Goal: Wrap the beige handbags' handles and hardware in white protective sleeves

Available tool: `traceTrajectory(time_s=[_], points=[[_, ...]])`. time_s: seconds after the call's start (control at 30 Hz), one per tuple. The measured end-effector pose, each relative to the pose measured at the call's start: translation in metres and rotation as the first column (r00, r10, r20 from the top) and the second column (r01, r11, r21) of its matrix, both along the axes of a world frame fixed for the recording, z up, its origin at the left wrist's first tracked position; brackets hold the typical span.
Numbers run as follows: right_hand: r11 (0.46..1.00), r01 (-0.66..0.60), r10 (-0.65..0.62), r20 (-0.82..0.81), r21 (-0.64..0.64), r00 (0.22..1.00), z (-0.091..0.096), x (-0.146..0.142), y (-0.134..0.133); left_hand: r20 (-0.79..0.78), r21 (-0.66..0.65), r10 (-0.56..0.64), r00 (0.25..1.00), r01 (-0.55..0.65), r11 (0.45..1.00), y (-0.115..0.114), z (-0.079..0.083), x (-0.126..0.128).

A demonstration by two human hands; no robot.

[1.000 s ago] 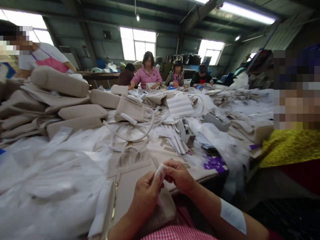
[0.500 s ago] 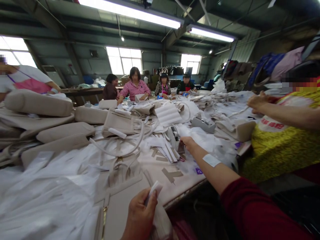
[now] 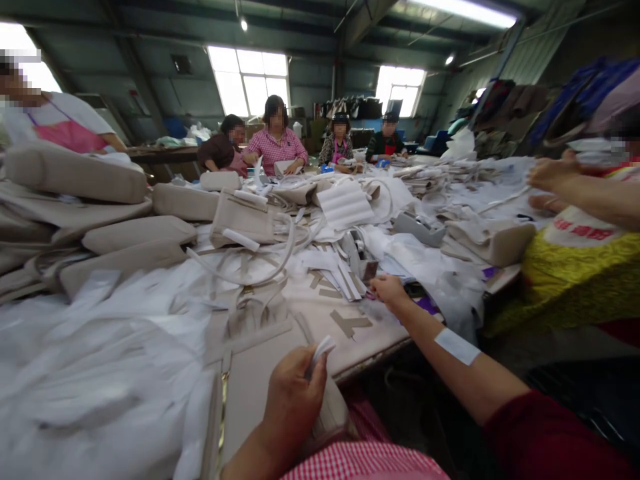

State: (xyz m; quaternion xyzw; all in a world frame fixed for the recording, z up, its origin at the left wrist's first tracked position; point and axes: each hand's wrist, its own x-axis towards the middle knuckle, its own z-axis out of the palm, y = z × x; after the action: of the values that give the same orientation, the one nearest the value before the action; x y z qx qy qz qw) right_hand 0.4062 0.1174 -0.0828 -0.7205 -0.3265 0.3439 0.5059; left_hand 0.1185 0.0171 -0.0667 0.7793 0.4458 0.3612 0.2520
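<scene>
My left hand (image 3: pixel 295 387) is closed on a white strip (image 3: pixel 324 347), perhaps foam or paper, whose tip sticks up between thumb and fingers. Beneath it lies a beige bag (image 3: pixel 255 380) with a gold zip (image 3: pixel 223 407) along its left side. Reaching out to the right, my right hand (image 3: pixel 390 291) has its fingers drawn together low over the table, just in front of a grey tape dispenser (image 3: pixel 357 250). Whatever those fingers pinch is hidden. White strips (image 3: pixel 340 270) and taupe cut pieces (image 3: pixel 347 325) lie to the left of that hand.
Stuffed beige bags (image 3: pixel 75 175) are piled at the left behind white wrapping sheets (image 3: pixel 100 373). A second grey dispenser (image 3: pixel 419 230) stands farther back. At the right, a co-worker's arms (image 3: pixel 575 183) reach over the table. Several people sit across it. The table edge (image 3: pixel 375 360) runs below my right forearm.
The view has tilted down and a checked pink cloth now shows at the bottom. My right hand has shifted slightly closer to the table in front of the dispenser. My left hand keeps the white strip.
</scene>
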Motion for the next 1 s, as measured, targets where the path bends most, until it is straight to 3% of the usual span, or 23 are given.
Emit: traceTrajectory(time_s=[0.13,0.2,0.27,0.4,0.57,0.67,0.8,1.0], points=[[0.975,-0.218,0.220,-0.111,0.036,0.969,0.026,-0.044,-0.039,-0.112,0.121,0.013,0.994,0.000,0.993,-0.004,-0.001,0.002],[0.930,-0.357,0.366,-0.145,0.085,0.919,0.041,-0.073,-0.067,-0.198,0.192,0.045,0.979,-0.007,0.981,-0.005,-0.002,0.004],[0.891,-0.452,0.453,-0.181,0.048,0.873,0.051,-0.099,-0.093,-0.290,0.284,0.094,0.952,-0.008,0.959,-0.008,-0.003,0.006],[0.887,-0.450,0.433,-0.151,-0.106,0.889,0.050,-0.128,-0.121,-0.394,0.434,0.136,0.909,0.053,0.899,-0.013,-0.007,0.007],[0.909,-0.383,0.366,-0.125,-0.164,0.922,0.039,-0.131,-0.125,-0.414,0.498,0.137,0.900,0.098,0.862,-0.019,-0.011,0.006],[0.910,-0.380,0.370,-0.089,-0.169,0.925,0.039,-0.131,-0.127,-0.440,0.484,0.162,0.883,0.081,0.871,-0.020,-0.011,0.005],[0.899,-0.413,0.420,0.017,-0.144,0.907,0.042,-0.129,-0.132,-0.512,0.378,0.111,0.852,0.108,0.920,-0.020,-0.007,0.003],[0.882,-0.466,0.464,0.275,-0.062,0.842,0.042,-0.128,-0.141,-0.460,0.178,0.067,0.885,0.018,0.984,-0.014,-0.005,0.003]])
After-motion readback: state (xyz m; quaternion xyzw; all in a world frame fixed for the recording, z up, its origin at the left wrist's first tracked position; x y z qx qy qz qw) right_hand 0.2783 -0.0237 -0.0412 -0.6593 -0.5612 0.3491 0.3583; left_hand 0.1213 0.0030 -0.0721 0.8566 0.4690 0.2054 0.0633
